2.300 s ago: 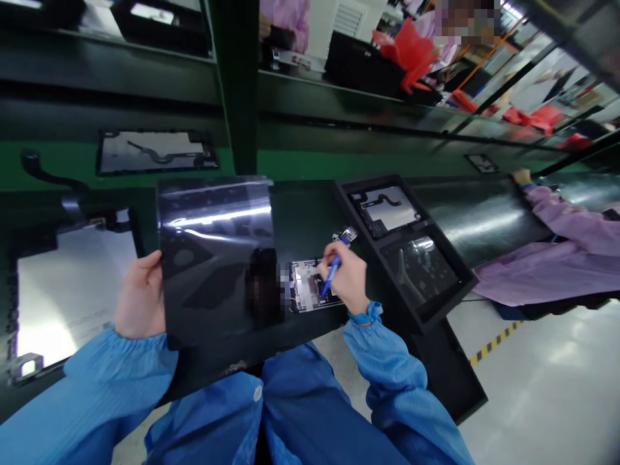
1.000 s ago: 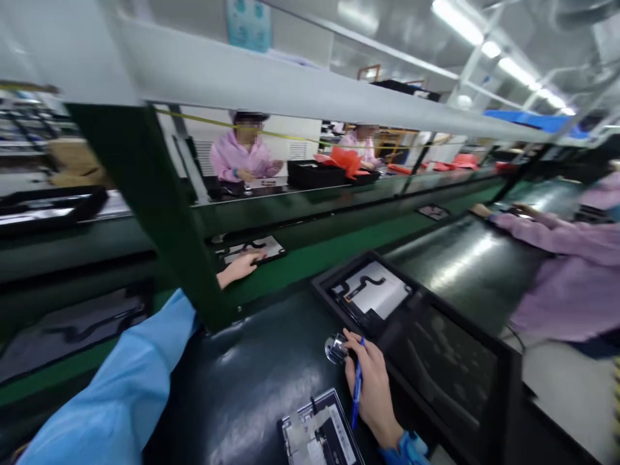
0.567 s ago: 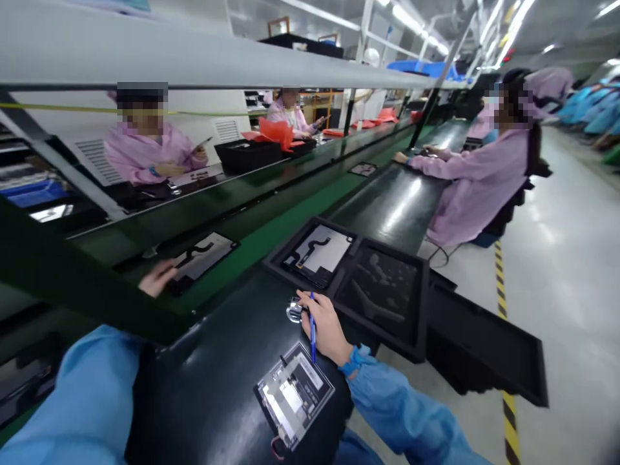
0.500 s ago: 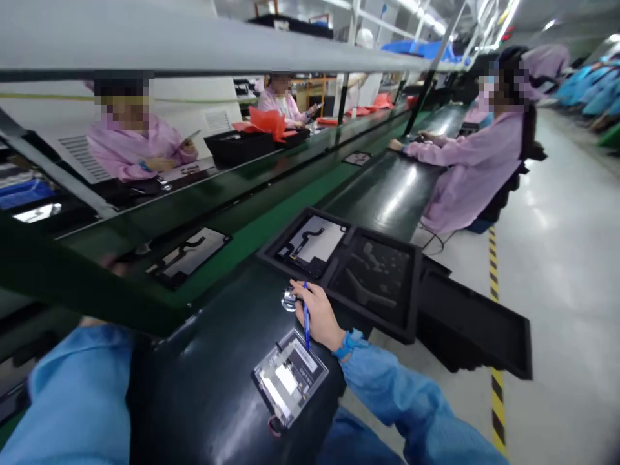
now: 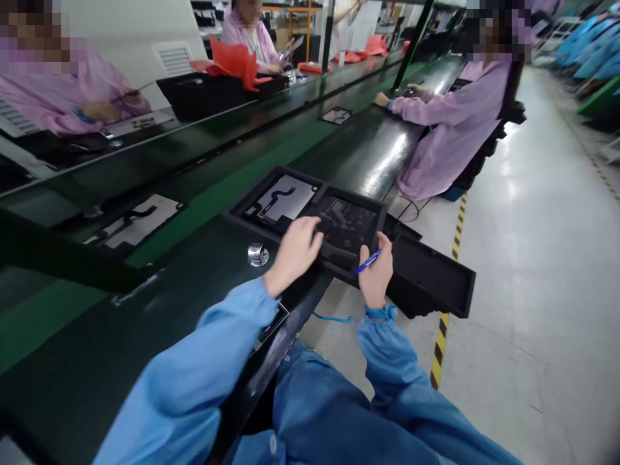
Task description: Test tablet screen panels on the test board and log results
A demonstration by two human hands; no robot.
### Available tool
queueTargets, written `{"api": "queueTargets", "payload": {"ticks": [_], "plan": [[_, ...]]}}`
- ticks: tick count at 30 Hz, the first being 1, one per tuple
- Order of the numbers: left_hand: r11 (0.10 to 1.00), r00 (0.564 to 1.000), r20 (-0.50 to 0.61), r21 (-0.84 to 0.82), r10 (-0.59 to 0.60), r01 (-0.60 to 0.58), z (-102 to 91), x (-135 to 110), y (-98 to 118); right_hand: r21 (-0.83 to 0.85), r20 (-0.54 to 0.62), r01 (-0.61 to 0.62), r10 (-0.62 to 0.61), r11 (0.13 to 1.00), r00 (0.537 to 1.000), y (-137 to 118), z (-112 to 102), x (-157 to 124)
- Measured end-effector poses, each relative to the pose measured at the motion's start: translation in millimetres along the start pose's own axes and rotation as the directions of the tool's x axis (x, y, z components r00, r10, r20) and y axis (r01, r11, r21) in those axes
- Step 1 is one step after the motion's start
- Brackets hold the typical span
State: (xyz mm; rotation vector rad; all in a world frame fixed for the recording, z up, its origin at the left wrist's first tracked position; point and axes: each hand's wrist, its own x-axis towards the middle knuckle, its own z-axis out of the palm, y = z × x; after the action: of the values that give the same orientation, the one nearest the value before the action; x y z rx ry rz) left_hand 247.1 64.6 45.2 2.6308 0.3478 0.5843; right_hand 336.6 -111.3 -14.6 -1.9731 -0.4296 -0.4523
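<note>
My left hand (image 5: 295,248) reaches forward, its fingers stretched and slightly bent onto the near left corner of a dark panel (image 5: 351,223). That panel lies in the right compartment of a black two-part tray (image 5: 241,219). My right hand (image 5: 375,274) is at the tray's near right edge, closed round a blue pen (image 5: 368,261), thumb up against the rim. The tray's left compartment holds a pale panel with a black flex strip (image 5: 283,200). A small shiny round piece (image 5: 258,254) sits on the dark bench left of my left hand. A circuit module (image 5: 272,325) peeks out under my left sleeve.
Another pale panel (image 5: 140,219) lies on the green conveyor (image 5: 217,190). A second black tray (image 5: 431,274) sits lower at the right. A person in pink (image 5: 450,116) works further along the bench, others sit across. A yellow-black floor stripe (image 5: 443,329) runs alongside.
My left hand came off the conveyor panel and moved to the tray. My right hand left the shiny round piece and went to the tray's near edge, pen still held. The view tilted down.
</note>
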Motion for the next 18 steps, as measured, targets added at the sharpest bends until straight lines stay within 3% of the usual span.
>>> {"api": "queueTargets", "payload": {"ticks": [2, 4, 7, 10, 14, 16, 18], "plan": [[0.999, 0.988, 0.156, 0.047, 0.017, -0.025, 37.4, 18, 20, 0.029, 0.045, -0.131, 0.13, 0.991, 0.991, 28, -5, 3], [0.995, 0.96, 0.279, 0.09, 0.014, -0.041, 68.1, 32, 35, 0.086, 0.103, -0.189, 0.18, 0.978, 0.978, 47, -4, 1], [0.989, 0.923, 0.385, 0.128, 0.017, -0.072, 89.7, 42, 45, 0.108, 0.14, -0.176, 0.16, 0.978, 0.977, 58, 1, -4], [0.983, 0.898, 0.437, 0.136, 0.052, -0.123, 87.2, 40, 51, 0.13, 0.159, -0.184, 0.163, 0.974, 0.974, 58, 2, -4], [0.978, 0.892, 0.447, 0.15, 0.065, -0.147, 66.5, 38, 69, 0.164, 0.203, -0.191, 0.156, 0.968, 0.967, 57, -5, -1], [0.974, 0.923, 0.378, 0.175, 0.071, -0.147, 53.8, 44, 78, 0.181, 0.224, -0.187, 0.145, 0.965, 0.964, 61, -8, 2], [0.954, 0.976, 0.184, 0.254, 0.117, -0.163, 40.4, 58, 81, 0.134, 0.204, -0.184, 0.155, 0.974, 0.967, 67, -8, 8]]}}
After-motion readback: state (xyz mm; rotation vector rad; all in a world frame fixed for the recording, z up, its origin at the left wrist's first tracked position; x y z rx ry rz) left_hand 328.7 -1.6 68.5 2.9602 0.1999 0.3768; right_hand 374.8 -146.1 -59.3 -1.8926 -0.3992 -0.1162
